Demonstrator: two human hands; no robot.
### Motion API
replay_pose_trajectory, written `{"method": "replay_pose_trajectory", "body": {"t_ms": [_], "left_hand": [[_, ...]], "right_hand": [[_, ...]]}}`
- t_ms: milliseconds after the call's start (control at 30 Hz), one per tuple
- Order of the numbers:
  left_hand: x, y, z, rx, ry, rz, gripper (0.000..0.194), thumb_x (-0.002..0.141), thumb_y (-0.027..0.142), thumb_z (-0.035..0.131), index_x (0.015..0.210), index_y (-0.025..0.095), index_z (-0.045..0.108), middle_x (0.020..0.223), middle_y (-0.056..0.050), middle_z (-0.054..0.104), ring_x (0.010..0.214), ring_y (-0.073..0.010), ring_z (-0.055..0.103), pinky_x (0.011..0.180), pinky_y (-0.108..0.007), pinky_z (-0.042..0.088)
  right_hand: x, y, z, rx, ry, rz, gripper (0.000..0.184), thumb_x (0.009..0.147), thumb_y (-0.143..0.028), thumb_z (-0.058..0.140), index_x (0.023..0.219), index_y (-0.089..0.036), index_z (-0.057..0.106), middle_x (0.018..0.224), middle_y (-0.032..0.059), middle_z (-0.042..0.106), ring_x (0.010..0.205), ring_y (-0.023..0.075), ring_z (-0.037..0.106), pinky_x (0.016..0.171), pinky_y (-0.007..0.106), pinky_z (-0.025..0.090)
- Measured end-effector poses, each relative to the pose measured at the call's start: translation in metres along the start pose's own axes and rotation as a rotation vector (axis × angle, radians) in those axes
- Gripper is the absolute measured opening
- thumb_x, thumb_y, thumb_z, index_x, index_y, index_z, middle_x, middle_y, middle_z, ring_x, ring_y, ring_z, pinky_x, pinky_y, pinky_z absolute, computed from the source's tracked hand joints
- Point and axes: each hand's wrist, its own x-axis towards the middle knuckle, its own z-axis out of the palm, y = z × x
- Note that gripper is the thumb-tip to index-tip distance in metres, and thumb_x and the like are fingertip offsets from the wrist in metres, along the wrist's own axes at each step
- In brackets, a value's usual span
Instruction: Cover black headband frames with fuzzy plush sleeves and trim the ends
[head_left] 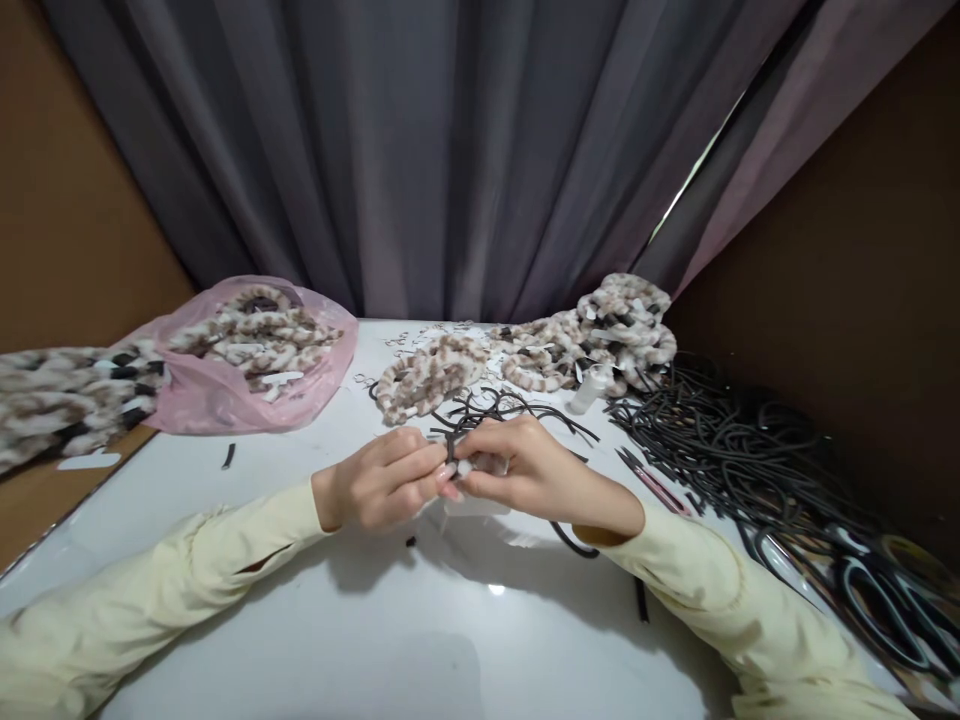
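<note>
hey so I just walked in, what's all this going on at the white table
Someone in pale yellow sleeves is working bare-handed over a white table. The left hand and right hand meet in front, fingertips pinching a small dark piece with pale bits beside it, too small to make out. Fluffy brown-and-white loops lie behind the hands, with more in a pink plastic bag on the left. A heap of black cords lies on the right.

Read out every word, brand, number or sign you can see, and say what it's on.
No text is readable.
White tags: too small and blurred to tell whether they bear print.
Bottle: too blurred to tell.
Bag: no lettering shows.
</note>
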Motion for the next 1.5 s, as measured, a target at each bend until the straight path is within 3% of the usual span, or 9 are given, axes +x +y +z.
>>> {"method": "replay_pose_trajectory", "body": {"t_ms": [167,467,667,800,900,1067,1200,1300,1500], "left_hand": [[0.003,0.005,0.003,0.058,-0.003,-0.116,0.009,0.082,0.009,0.049,0.081,0.018,0.047,0.073,-0.009,0.062,0.059,-0.0148,0.051,0.049,-0.029,0.043],[0.01,0.013,0.006,-0.178,-0.068,-0.472,0.02,0.08,0.004,0.049,0.071,0.019,0.039,0.061,0.0,0.046,0.057,-0.0124,0.04,0.051,-0.026,0.036],[0.011,0.004,0.012,-0.403,-0.039,-1.21,0.019,0.081,0.025,0.053,0.065,0.017,0.045,0.06,0.003,0.051,0.055,-0.01,0.045,0.053,-0.022,0.035],[0.011,-0.004,0.016,-0.865,0.123,-1.668,0.029,0.073,0.034,0.061,0.059,0.017,0.043,0.054,0.004,0.048,0.053,-0.0091,0.045,0.052,-0.021,0.034],[0.01,-0.008,0.018,-1.119,0.232,-1.859,0.031,0.067,0.031,0.067,0.056,0.016,0.043,0.053,0.005,0.046,0.05,-0.0067,0.041,0.05,-0.019,0.032],[0.011,-0.007,0.017,-1.173,0.273,-1.91,0.029,0.068,0.03,0.067,0.056,0.015,0.045,0.053,0.004,0.045,0.048,-0.0059,0.039,0.05,-0.02,0.032],[0.013,-0.005,0.017,-0.963,0.21,-1.77,0.033,0.072,0.036,0.063,0.056,0.016,0.043,0.052,0.004,0.045,0.049,-0.0076,0.039,0.051,-0.022,0.031],[0.008,-0.005,0.021,-0.661,0.14,-1.591,0.031,0.075,0.036,0.059,0.057,0.017,0.043,0.053,0.004,0.044,0.052,-0.0094,0.04,0.053,-0.023,0.031],[-0.01,-0.001,0.031,-0.258,-0.05,-1.323,0.02,0.078,0.03,0.054,0.064,0.018,0.047,0.06,0.003,0.054,0.054,-0.0105,0.045,0.055,-0.022,0.034]], "right_hand": [[-0.003,-0.003,0.005,-0.049,0.152,-0.054,0.008,0.08,-0.019,0.056,0.074,-0.014,0.058,0.06,0.0001,0.055,0.054,0.0087,0.048,0.057,0.019,0.037],[-0.004,0.006,0.013,-0.289,0.181,-0.149,0.015,0.085,-0.014,0.047,0.071,-0.015,0.051,0.057,-0.0003,0.052,0.053,0.011,0.045,0.065,0.026,0.036],[0.001,0.006,0.022,-0.663,0.325,-0.136,0.022,0.088,-0.011,0.039,0.107,-0.01,0.051,0.102,0.0143,0.059,0.093,0.0231,0.049,0.078,0.035,0.038],[0.0,0.008,0.033,-0.754,0.259,-0.216,0.024,0.085,-0.004,0.036,0.096,-0.011,0.056,0.094,0.012,0.061,0.081,0.0213,0.05,0.07,0.032,0.04],[-0.001,0.015,0.043,-0.674,0.192,-0.084,0.022,0.083,-0.005,0.041,0.095,-0.011,0.057,0.09,0.0113,0.061,0.081,0.0208,0.053,0.07,0.031,0.041],[0.004,0.02,0.046,-0.056,0.014,0.315,0.026,0.082,-0.017,0.05,0.107,-0.012,0.052,0.072,0.0046,0.059,0.059,0.0154,0.051,0.053,0.025,0.038],[0.011,0.017,0.041,0.572,-0.029,0.533,0.014,0.082,-0.026,0.05,0.086,-0.013,0.054,0.059,-0.0021,0.048,0.047,0.0082,0.038,0.044,0.021,0.029],[0.011,0.013,0.036,0.61,-0.014,0.543,0.017,0.083,-0.026,0.047,0.071,-0.014,0.05,0.056,-0.0044,0.039,0.049,0.0071,0.033,0.046,0.021,0.025],[0.007,0.002,0.024,0.228,-0.163,0.401,0.025,0.085,-0.015,0.042,0.061,-0.015,0.045,0.053,-0.0054,0.035,0.049,0.0069,0.031,0.051,0.022,0.024]]}}
